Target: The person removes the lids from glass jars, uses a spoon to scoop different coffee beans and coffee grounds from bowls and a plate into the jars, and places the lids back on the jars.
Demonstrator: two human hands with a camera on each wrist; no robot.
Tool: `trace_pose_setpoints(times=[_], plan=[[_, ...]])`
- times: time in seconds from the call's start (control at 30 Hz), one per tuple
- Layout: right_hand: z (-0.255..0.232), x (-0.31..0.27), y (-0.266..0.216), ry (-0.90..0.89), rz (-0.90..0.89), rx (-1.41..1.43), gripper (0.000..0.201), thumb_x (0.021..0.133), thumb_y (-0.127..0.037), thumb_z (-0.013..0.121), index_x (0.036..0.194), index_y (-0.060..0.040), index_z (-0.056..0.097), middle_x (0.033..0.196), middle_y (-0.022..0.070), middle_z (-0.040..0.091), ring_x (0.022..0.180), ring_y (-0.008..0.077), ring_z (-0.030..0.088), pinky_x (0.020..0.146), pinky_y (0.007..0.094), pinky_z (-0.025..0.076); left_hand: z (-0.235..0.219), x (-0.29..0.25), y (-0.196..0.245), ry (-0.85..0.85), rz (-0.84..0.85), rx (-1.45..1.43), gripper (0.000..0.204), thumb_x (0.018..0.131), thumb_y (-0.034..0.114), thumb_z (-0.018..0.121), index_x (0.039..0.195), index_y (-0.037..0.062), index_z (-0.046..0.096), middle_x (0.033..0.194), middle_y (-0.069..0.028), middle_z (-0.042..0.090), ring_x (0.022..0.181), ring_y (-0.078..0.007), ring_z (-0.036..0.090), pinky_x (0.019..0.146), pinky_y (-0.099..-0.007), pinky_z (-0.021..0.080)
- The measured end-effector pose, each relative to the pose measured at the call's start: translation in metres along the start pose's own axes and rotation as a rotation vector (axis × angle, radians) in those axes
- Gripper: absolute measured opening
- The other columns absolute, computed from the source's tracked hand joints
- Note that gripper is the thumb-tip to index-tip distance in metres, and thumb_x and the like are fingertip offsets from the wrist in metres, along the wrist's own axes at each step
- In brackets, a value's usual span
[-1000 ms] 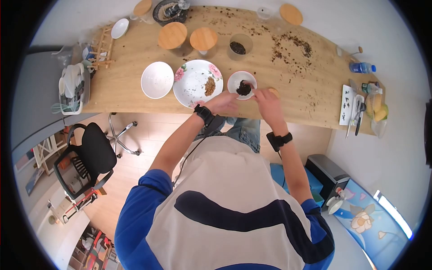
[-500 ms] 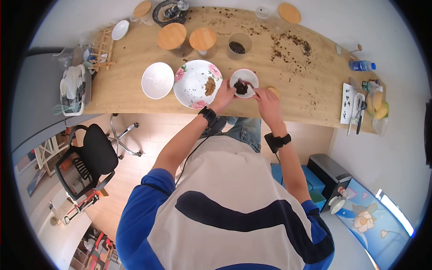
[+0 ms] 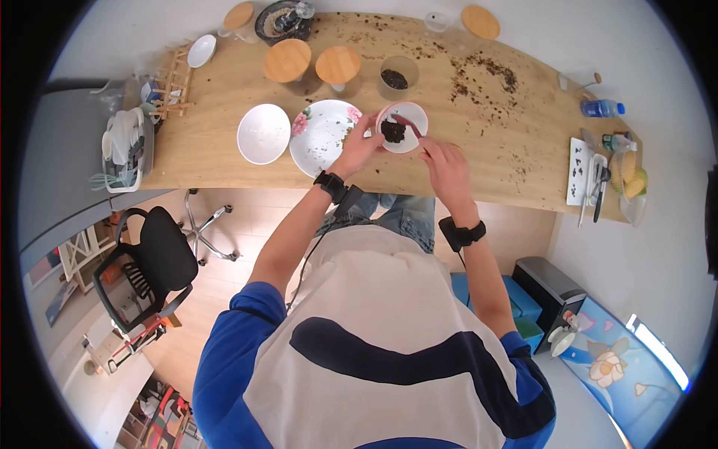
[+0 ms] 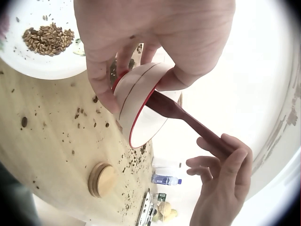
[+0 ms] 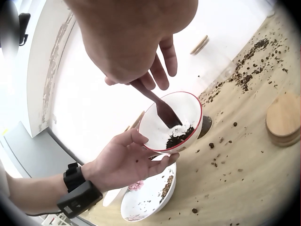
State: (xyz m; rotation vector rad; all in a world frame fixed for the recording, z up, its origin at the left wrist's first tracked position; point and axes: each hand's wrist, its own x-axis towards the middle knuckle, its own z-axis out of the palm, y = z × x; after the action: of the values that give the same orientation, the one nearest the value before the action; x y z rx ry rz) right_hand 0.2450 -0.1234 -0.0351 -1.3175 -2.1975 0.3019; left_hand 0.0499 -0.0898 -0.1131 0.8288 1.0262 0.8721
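Note:
My left hand (image 3: 357,152) grips a small white bowl (image 4: 136,96) with a red rim, thumb at the rim and fingers around its outside. The bowl is held tilted above the table, close to the right edge of the floral plate (image 3: 314,150). Dark crumbly bits (image 5: 178,139) lie against its inner wall. My right hand (image 3: 449,170) holds the handle of a reddish-brown spatula (image 5: 165,113), its flat end inside the bowl by the dark bits. On the plate is a heap of golden-brown grains (image 4: 49,40), partly hidden by my left hand in the head view.
Left of the plate stands a white bowl (image 3: 263,135). Behind are two wooden-lidded jars, one lid (image 3: 287,60) nearest the mortar (image 3: 283,22), and a clear cup (image 3: 406,66) with dark contents. Dark bits (image 3: 490,78) are scattered at the back right. A round wooden lid (image 4: 102,180) lies near the right hand.
My left hand has come off the plate's edge, taken hold of the bowl and lifted and tilted it. The right hand keeps the spatula in the bowl, whose blade now shows more plainly.

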Motion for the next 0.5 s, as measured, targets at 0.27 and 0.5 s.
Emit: trace_pose_setpoints(times=[0.27,0.5], plan=[[0.007,0.003,0.006,0.156,0.352,0.126,0.017,0.087,-0.018,0.054,0.1,-0.007,0.054,0.076,0.011,0.062,0.065,0.0266,0.058,0.059,0.0349,0.044,-0.006,-0.003,0.018,-0.026,-0.007,-0.19,0.052,0.082,0.0,0.048,0.132,0.0044,0.037,0.121,-0.0083,0.048,0.103,-0.0196,0.056,0.083,-0.0331,0.052],[0.01,0.007,0.006,0.15,0.742,0.476,0.025,0.095,-0.024,0.042,0.096,-0.0011,0.051,0.073,0.0093,0.063,0.065,0.0176,0.063,0.058,0.0286,0.047,-0.002,-0.007,0.028,0.066,0.095,0.043,0.058,0.076,0.002,0.056,0.131,0.0009,0.038,0.117,-0.0129,0.045,0.1,-0.0202,0.056,0.079,-0.0308,0.054]])
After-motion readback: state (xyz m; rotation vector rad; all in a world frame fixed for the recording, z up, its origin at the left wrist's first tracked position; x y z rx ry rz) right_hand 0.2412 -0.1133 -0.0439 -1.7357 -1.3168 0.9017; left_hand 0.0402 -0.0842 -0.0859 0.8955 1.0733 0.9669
